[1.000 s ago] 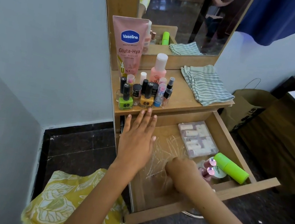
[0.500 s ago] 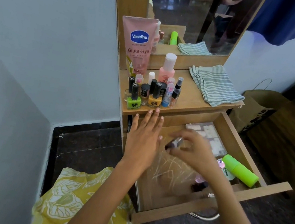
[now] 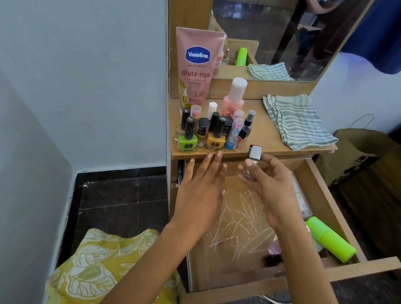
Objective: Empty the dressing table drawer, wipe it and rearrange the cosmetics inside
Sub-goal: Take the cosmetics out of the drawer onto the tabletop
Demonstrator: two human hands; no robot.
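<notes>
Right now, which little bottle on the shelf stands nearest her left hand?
The yellow bottle, front row; the left hand's fingertips almost reach it. The green bottle stands farther left.

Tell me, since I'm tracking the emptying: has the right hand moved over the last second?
Yes. The right hand rose from the wooden drawer floor toward the tabletop edge, holding a small silver-capped bottle.

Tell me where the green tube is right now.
In the head view the green tube lies on its side in the open drawer's front right corner, right of the right hand.
</notes>
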